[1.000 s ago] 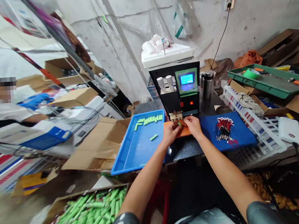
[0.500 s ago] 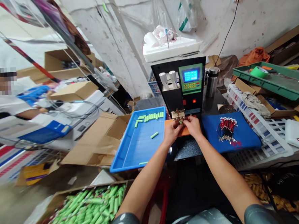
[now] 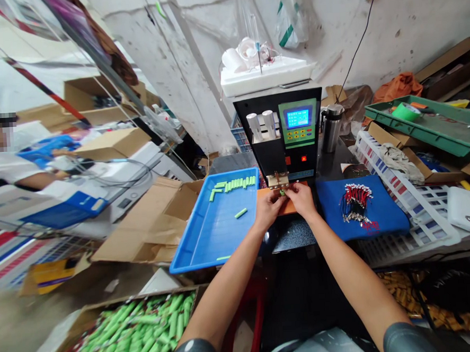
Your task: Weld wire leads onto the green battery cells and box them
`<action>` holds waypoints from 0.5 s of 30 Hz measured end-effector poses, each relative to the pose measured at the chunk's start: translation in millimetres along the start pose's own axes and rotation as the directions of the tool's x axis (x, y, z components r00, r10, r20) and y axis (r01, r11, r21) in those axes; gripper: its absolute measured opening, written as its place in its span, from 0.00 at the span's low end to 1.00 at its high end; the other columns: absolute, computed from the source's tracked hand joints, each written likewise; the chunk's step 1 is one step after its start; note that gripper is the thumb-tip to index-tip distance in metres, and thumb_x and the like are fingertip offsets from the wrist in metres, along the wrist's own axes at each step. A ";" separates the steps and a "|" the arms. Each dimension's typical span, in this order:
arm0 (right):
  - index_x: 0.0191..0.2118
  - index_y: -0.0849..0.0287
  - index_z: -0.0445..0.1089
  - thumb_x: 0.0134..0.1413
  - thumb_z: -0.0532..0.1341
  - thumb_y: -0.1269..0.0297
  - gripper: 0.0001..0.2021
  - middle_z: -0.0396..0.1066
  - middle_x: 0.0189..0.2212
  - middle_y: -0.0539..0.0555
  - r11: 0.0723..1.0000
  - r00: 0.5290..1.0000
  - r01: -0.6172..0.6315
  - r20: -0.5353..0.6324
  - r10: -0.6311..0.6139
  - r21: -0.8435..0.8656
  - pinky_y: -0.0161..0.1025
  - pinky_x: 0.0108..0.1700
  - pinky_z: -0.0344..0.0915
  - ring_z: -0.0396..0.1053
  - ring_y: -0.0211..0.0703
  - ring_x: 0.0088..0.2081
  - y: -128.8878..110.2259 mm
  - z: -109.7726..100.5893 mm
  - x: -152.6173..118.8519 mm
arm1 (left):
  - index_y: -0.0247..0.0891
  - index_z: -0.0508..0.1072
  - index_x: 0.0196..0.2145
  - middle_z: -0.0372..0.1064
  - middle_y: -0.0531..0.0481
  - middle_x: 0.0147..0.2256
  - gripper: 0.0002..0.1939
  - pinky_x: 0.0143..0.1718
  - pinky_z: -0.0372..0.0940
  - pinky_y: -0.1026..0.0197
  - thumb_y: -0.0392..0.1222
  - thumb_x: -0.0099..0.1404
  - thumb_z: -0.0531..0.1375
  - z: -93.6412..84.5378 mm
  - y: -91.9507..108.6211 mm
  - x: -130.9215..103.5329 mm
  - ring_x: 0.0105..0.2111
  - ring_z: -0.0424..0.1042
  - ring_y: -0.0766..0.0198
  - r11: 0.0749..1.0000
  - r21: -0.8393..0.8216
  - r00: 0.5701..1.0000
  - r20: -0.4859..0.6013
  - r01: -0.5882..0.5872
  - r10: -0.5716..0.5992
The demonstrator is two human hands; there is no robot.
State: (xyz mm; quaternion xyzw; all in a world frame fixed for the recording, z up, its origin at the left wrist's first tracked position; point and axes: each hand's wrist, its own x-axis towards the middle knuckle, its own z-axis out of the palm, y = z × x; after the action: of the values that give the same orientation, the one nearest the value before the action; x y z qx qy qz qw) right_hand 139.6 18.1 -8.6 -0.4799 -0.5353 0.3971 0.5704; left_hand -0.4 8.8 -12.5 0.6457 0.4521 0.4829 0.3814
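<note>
My left hand (image 3: 267, 207) pinches a green battery cell (image 3: 283, 192) just under the electrodes of a black spot welder (image 3: 269, 158). From the other side, my right hand (image 3: 301, 198) has its fingers closed close to the same cell; whatever lies between them is too small to make out. Both hands rest over an orange pad (image 3: 289, 208) at the foot of the welder. Left of them, a blue tray (image 3: 207, 236) holds a row of green cells (image 3: 240, 183) and a single loose cell (image 3: 241, 213).
Red and black wire leads (image 3: 356, 203) lie bunched on a blue cloth (image 3: 388, 212) at right. A steel flask (image 3: 333, 130) stands behind. A carton of green cells (image 3: 137, 336) sits low at left. Another person's arm (image 3: 40, 180) shows at far left.
The view has shifted slightly. Both hands stay at the welder in nearly the same pose, and the welder's screen shows a different display.
</note>
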 end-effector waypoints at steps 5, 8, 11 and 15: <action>0.30 0.60 0.74 0.49 0.62 0.57 0.10 0.75 0.28 0.53 0.999 1.000 0.008 -0.008 -0.008 -0.032 0.37 0.35 0.63 0.72 0.46 0.32 -0.3 0.0 0.1 | 0.33 0.77 0.44 0.77 0.45 0.37 0.17 0.39 0.67 0.61 0.46 0.60 0.63 0.2 0.5 -0.2 0.35 0.74 0.60 1.000 -0.021 1.000 0.003 0.005 -0.005; 0.31 0.60 0.74 0.49 0.62 0.57 0.11 0.76 0.29 0.53 1.000 1.000 0.009 -0.007 -0.010 -0.019 0.38 0.35 0.63 0.72 0.47 0.33 -0.4 0.0 -0.2 | 0.33 0.77 0.44 0.77 0.45 0.37 0.17 0.39 0.68 0.61 0.45 0.60 0.63 0.3 2.0 -0.5 0.35 0.74 0.59 1.000 -0.020 1.000 0.004 0.000 0.000; 0.30 0.60 0.74 0.49 0.62 0.58 0.10 0.76 0.29 0.54 1.000 1.000 0.005 -0.001 -0.005 -0.024 0.38 0.35 0.63 0.72 0.46 0.32 -0.3 0.1 -0.4 | 0.32 0.78 0.43 0.77 0.46 0.35 0.17 0.37 0.68 0.62 0.45 0.60 0.63 0.6 4.1 -0.7 0.33 0.74 0.61 1.000 -0.017 1.000 -0.006 -0.007 0.007; 0.30 0.60 0.73 0.50 0.62 0.58 0.10 0.75 0.28 0.53 0.999 1.000 0.012 -0.007 -0.012 -0.046 0.37 0.35 0.63 0.72 0.46 0.32 0.8 0.6 -0.3 | 0.33 0.79 0.41 0.77 0.46 0.34 0.16 0.36 0.68 0.62 0.46 0.59 0.64 0.8 8.5 -1.0 0.32 0.73 0.61 1.000 -0.006 1.000 -0.022 -0.010 0.010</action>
State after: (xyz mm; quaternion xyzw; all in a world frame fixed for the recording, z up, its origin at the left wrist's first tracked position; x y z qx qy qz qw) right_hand 139.0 18.0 -9.5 -0.4912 -0.5451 0.3797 0.5634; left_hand 2.1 5.3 -5.1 0.6415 0.4517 0.4931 0.3758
